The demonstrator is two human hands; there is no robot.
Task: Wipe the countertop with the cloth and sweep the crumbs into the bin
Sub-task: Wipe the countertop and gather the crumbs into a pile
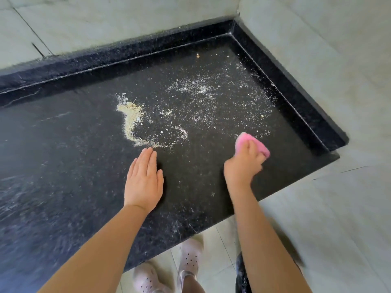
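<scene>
Right hand (243, 163) clenches around the pink cloth (252, 143) near the countertop's (63, 166) right edge; the cloth bunches out past the knuckles, long axis slanting down toward that edge. Left hand (143, 182) lies flat on the stone, fingers straight, released, tips just short of the curved crumbs (131, 121) ridge at mid-surface. Finer white dust spreads toward the far right corner.

crumbs (131, 121) mid-countertop (63, 155) | left hand (143, 182) before them | cloth (251, 144) right
</scene>
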